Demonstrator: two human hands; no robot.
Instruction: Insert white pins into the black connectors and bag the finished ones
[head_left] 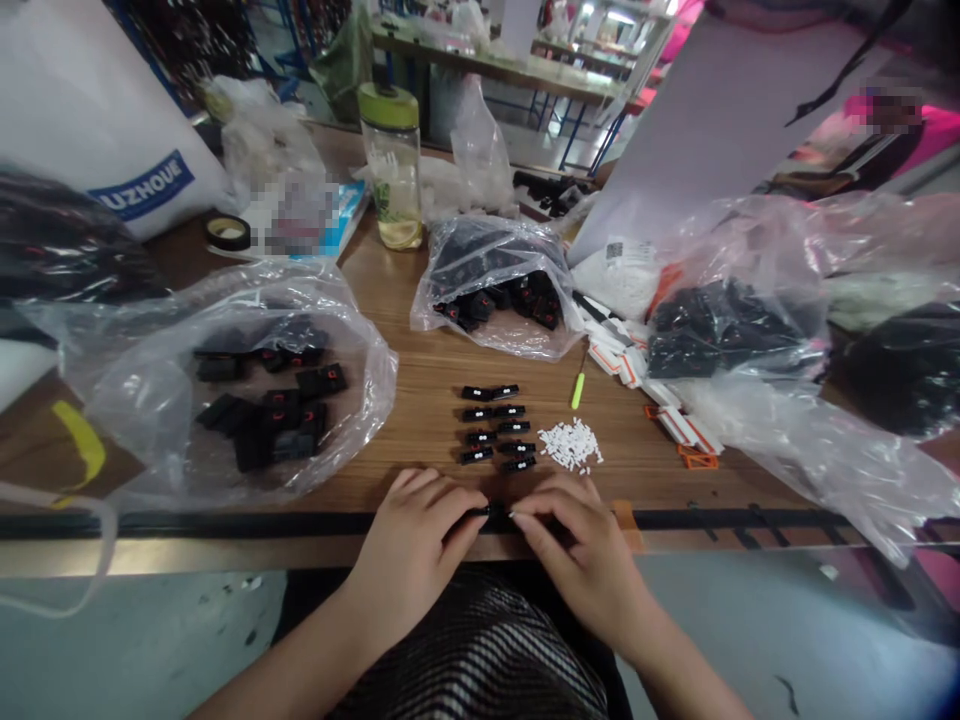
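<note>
At the table's front edge my left hand is closed, thumb and fingers pinching a small black plastic connector that the fingers partly hide. Facing it, my right hand pinches a tiny white plug between thumb and forefinger, close to the connector. Beyond my hands, several black connectors lie in two columns, with white dots showing on their upper sides. Just right of them is a loose pile of small white plugs. A tool with a yellow-green handle lies behind the pile.
An open plastic bag of black parts lies left, another bag stands behind the columns, and more bags fill the right. White-and-orange pieces lie right. A green-lidded bottle and black tape roll stand further back.
</note>
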